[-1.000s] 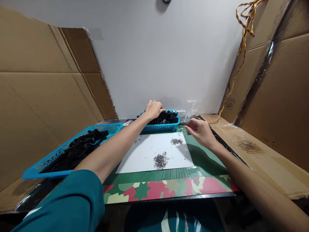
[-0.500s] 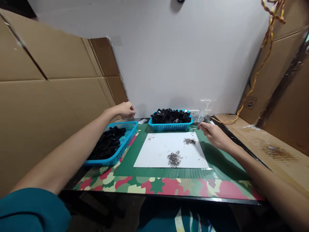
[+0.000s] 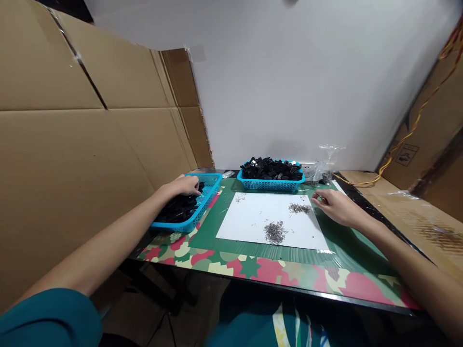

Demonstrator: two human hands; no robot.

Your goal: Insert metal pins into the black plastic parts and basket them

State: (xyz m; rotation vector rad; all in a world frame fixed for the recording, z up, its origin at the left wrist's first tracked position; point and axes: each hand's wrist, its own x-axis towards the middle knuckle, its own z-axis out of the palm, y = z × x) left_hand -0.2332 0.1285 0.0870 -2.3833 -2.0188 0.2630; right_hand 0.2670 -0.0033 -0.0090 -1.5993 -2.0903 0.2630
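My left hand (image 3: 188, 185) is down in the left blue basket (image 3: 191, 222), at the heap of black plastic pieces (image 3: 181, 208). Its fingers are curled, and their tips are hidden, so what they hold cannot be made out. My right hand (image 3: 336, 205) hovers just off the right edge of a white sheet (image 3: 249, 217), with thumb and fingers pinched together. Anything in that pinch is too small to name. Tiny metal pieces lie on the sheet in a larger pile (image 3: 275, 233) near the front and a smaller pile (image 3: 299, 208) beside my right hand.
A second blue basket (image 3: 269, 185), heaped with black pieces, stands at the back against the white wall. Clear plastic bags (image 3: 318, 172) lie to its right. Cardboard panels (image 3: 108, 140) rise on the left, and a yellow cable (image 3: 398, 144) hangs at the right.
My left hand has come down from above the left basket's far edge into its black pieces. My right hand stays beside the sheet, still pinched. The view has turned slightly left.
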